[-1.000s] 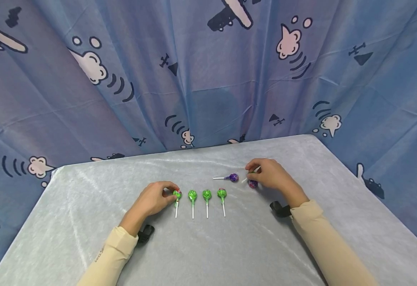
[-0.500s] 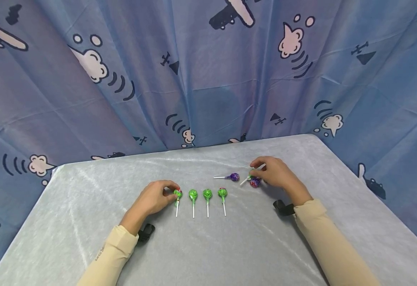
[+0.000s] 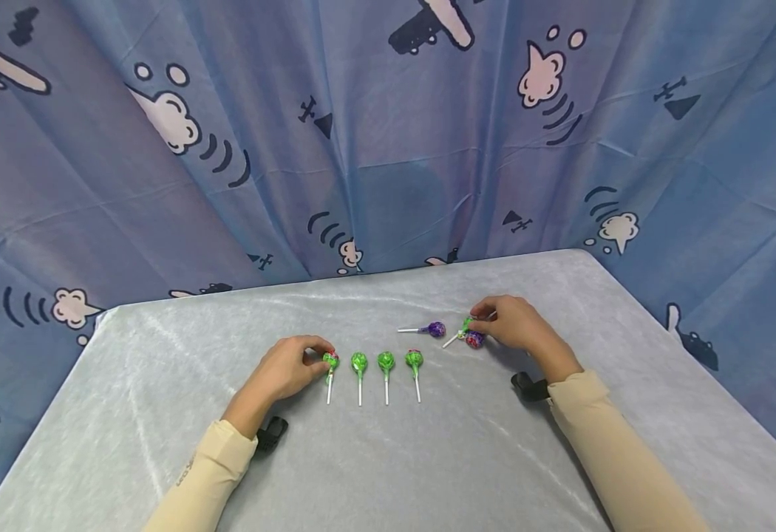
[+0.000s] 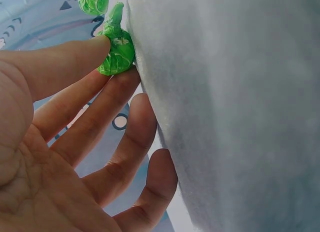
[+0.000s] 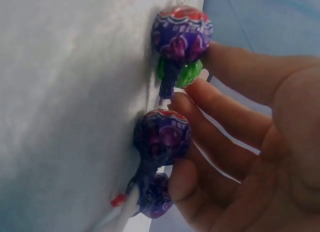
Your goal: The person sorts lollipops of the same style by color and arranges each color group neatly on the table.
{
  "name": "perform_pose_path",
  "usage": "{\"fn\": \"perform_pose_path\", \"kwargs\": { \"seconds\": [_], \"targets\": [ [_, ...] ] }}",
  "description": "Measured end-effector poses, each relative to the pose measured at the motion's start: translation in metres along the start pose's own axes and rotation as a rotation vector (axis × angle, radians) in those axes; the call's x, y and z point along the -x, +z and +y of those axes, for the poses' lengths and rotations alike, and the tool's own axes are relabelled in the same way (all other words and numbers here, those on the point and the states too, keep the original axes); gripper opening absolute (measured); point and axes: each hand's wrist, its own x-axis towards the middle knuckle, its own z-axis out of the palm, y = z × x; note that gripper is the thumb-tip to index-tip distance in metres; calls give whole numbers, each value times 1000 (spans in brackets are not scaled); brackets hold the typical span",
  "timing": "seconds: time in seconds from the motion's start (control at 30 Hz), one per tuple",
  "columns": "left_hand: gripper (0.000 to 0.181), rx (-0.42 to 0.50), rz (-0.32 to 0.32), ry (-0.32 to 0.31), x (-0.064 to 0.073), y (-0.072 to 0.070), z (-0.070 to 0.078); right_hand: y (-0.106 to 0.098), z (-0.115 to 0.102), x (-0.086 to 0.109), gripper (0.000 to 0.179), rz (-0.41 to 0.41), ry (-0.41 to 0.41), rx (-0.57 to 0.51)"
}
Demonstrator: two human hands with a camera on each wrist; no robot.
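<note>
My left hand [image 3: 290, 368] pinches the wrapped head of a green lollipop [image 4: 120, 54] at the left end of a row, between thumb and fingertips. More green lollipops [image 3: 386, 362] lie to its right, sticks toward me. Farther right, my right hand [image 3: 509, 323] pinches another green lollipop [image 3: 465, 326], its white stick slanting toward me and left. Touching or nearly touching that one is a purple lollipop [image 3: 474, 340]; in the right wrist view its wrapper [image 5: 182, 34] partly covers the green head. More purple lollipops [image 5: 165, 137] sit beside the right palm, hidden from the head view.
A purple lollipop [image 3: 436, 329] lies left of the right hand, stick pointing left. Everything rests on a pale grey cloth-covered table [image 3: 388, 473]. A blue patterned curtain [image 3: 395, 199] hangs right behind its far edge.
My right hand has shifted slightly right, and the green lollipop at its fingertips shows more, its stick swung more toward me. The left hand keeps its hold in place.
</note>
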Motion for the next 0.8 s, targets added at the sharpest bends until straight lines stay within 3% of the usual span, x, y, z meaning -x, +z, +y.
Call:
{"fn": "perform_pose_path", "kwargs": {
  "seconds": [0.5, 0.8],
  "targets": [
    [21, 1, 5, -5, -1, -1, 1, 3, -4, -4, 34, -11, 20, -21],
    [22, 0, 5, -9, 0, 0, 1, 7, -2, -7, 34, 57, 17, -24]
  ]
}}
